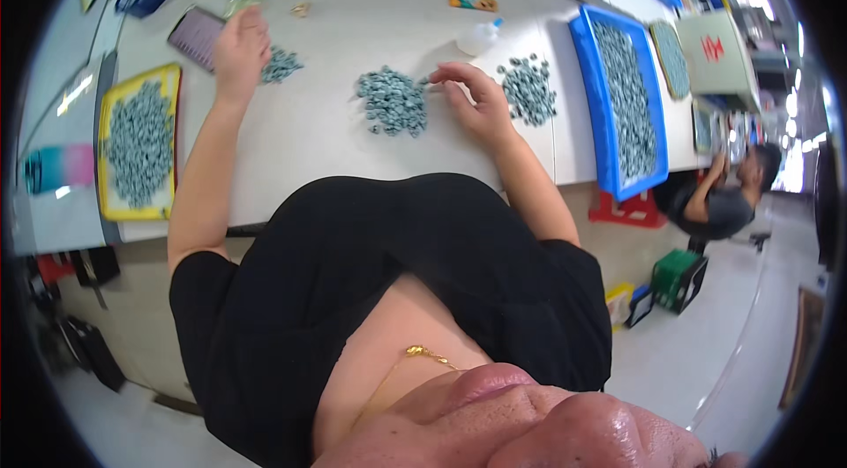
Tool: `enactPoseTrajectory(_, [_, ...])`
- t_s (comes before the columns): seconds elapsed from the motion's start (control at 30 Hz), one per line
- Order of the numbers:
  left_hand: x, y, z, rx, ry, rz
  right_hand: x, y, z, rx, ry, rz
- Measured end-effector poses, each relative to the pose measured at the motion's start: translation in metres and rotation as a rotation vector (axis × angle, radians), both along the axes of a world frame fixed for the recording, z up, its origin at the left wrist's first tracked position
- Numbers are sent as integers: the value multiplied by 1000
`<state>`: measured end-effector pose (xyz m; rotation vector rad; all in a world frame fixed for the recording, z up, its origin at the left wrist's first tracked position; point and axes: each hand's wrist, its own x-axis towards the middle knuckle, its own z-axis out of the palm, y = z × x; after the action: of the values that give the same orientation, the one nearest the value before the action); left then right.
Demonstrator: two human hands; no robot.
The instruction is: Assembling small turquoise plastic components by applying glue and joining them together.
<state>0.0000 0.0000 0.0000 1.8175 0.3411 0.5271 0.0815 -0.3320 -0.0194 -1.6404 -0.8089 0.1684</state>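
My left hand (242, 52) is raised at the left of the white table, its fingers bent in close together; whether anything is between them is hidden. Just right of it lies a small heap of grey-green pieces (281, 66). In front of me a larger heap of the same small roundish pieces (391, 102) is spread out. My right hand (476, 102) reaches to that heap's right edge, thumb and fingers curved with a gap between them. Its fingertips are beside a dark piece at the edge. To its right is another loose heap of pieces (528, 90).
A yellow-rimmed tray (179, 84) of pieces stands left, a blue tray (604, 170) right. A phone (196, 37), a small white bottle (477, 38) and an orange-green tube (473, 2) lie farther back. A blue-pink bottle (60, 168) is far left. Another person (719, 199) sits at right.
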Motion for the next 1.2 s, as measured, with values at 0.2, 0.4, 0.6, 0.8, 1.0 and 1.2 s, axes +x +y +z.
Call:
enactPoseTrajectory(0.2, [3,-17,19,-931,-21,-108,11,-46,26,-86,-371,5])
enactPoseTrajectory(0.4, [-9,-33,20,-1707,-92,-270,30,-104,27,-310,-388,-372])
enactPoseTrajectory(0.6, [1,-63,35,-1687,23,-175,21,-117,14,-720,-516,-494])
enactPoseTrajectory(0.8, [3,-74,17,-1677,200,-285,25,-97,11,-866,-558,-432])
enactPoseTrajectory(1.0, [-5,-91,9,-1527,313,-132,33,-88,17,-825,-800,-312])
enactPoseTrajectory(1.2, [-7,-81,-3,-1547,251,-178,41,-79,5,-669,-730,-34])
